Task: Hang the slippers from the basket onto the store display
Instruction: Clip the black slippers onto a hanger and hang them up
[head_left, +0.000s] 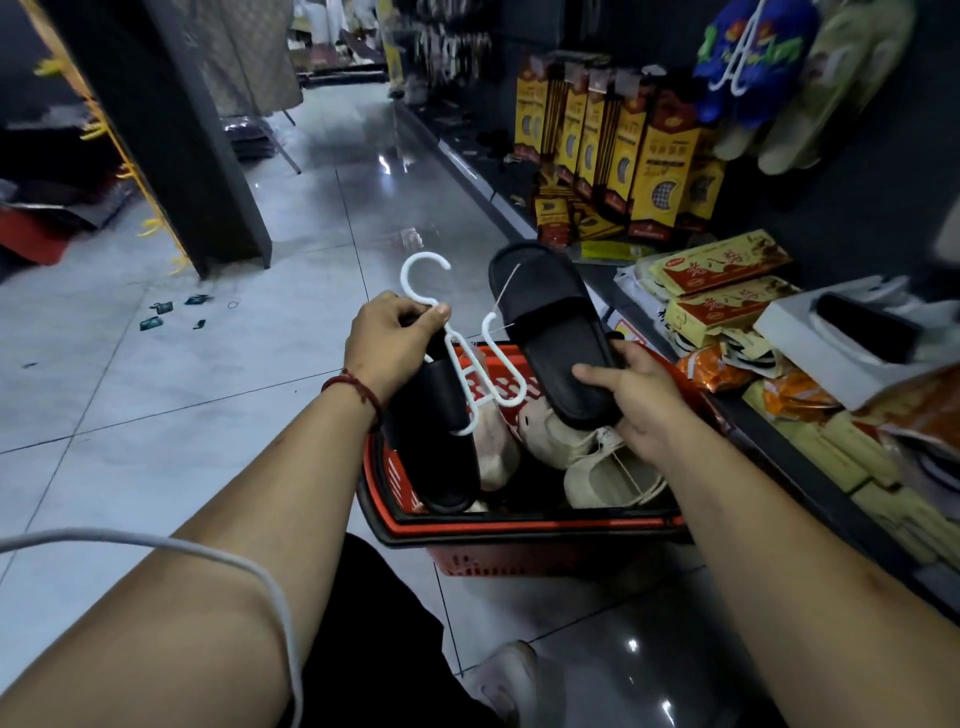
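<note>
The two slippers in hand are plain matte black slides with a broad strap and a thick flat sole. The hanging black slipper drops sole-outward from the left hand, its lower end reaching down inside the near left corner of the red basket. The loose black slipper is held above the basket's far side, tilted up and away with its footbed facing the camera, and a thin pale tie runs off its upper edge. Between the two is a white plastic hanger, its hook standing clear above the left hand and its looped prongs lying against the hanging slipper's strap; whether a prong goes through the strap cannot be told.

The left arm reaches forward with the wrist bent down, and its fingers and thumb pinch the hanger's neck just under the hook. A red thread bracelet circles that wrist. The right hand grips the loose slipper's near end, thumb across the footbed and fingers curled under the sole.

Beige slippers lie piled in the basket, which stands on the tiled floor. On the display wall to the right, blue slippers hang from a white hanger beside pale green ones.
</note>
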